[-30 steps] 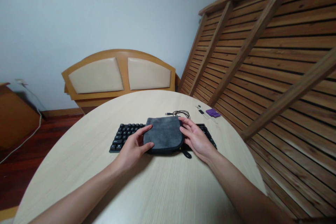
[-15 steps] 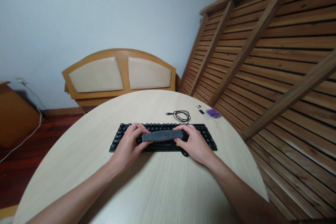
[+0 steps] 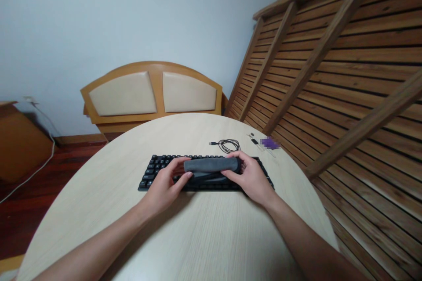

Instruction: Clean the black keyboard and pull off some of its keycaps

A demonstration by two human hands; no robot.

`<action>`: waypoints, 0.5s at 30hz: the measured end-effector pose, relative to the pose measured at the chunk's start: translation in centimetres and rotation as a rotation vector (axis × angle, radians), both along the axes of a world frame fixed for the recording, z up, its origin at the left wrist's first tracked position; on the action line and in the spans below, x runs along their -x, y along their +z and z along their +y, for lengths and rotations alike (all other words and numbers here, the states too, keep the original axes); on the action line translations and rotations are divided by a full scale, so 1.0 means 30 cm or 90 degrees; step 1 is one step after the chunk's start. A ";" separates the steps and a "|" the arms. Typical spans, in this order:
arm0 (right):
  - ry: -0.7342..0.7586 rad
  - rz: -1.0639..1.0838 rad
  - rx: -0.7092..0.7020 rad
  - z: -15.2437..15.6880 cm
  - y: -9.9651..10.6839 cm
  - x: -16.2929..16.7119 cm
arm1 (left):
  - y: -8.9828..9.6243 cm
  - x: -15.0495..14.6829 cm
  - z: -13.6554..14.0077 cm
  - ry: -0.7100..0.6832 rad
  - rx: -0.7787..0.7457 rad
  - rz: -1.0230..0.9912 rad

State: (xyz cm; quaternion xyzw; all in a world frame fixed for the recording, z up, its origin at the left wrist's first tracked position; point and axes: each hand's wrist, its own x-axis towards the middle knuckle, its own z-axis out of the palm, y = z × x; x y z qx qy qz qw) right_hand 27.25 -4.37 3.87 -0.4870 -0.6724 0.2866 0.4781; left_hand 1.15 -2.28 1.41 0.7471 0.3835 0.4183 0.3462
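Note:
A long dark-grey item (image 3: 207,166) with a soft fabric-like surface lies crosswise between my hands, above the keyboard; its exact kind does not show. My left hand (image 3: 166,182) is at its left end, thumb below and forefinger above, pinching it. My right hand (image 3: 250,178) grips the right end, with its thumb along the near side and the fingers curled behind. Under both hands is a black keyboard (image 3: 150,178), its middle partly hidden by the grey item.
Behind the keyboard lies a coiled black USB cable (image 3: 230,145). Near the right rim of the round table (image 3: 211,237) are a blurred purple thing (image 3: 270,143) and a small black piece (image 3: 254,142) with thin strands. A slatted wooden frame (image 3: 329,74) leans on the right.
The grey item has shifted slightly right and turned, showing a broader face. The dark loop and yellow bit under it are out of sight. My left fingers have loosened around its end.

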 end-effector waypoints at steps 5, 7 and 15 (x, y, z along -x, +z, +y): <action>-0.035 -0.237 -0.246 0.015 0.001 -0.048 | -0.017 0.054 0.034 0.086 -0.217 0.228; 0.022 -0.345 -0.216 0.018 -0.001 -0.061 | -0.033 0.075 0.054 0.088 -0.277 0.311; 0.082 -0.518 -0.131 -0.018 -0.008 0.026 | -0.079 0.096 0.080 0.055 -0.295 0.523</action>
